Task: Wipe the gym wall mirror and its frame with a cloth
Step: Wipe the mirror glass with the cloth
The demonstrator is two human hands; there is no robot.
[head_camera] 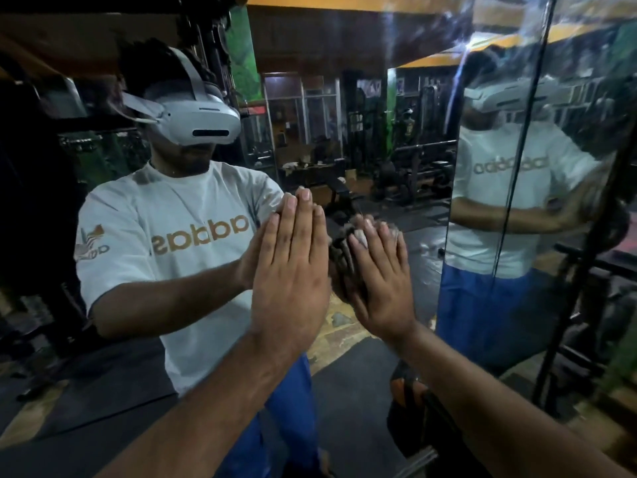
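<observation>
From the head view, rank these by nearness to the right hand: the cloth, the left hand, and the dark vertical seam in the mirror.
1. cloth: under the right hand, pressed flat against the mirror.
2. left hand: just to its left, flat on the glass.
3. dark vertical seam: well off to the right.

We face the mirror [362,98], and our left hand [293,267] lies flat on its glass, fingers straight and together. Just right of it, our right hand [379,281] presses a dark cloth [339,253] against the mirror with straight fingers. The glass reflects us in a white shirt and headset, and gym equipment behind. Farther right of the hands, a dark vertical seam [524,132] divides the mirror.
</observation>
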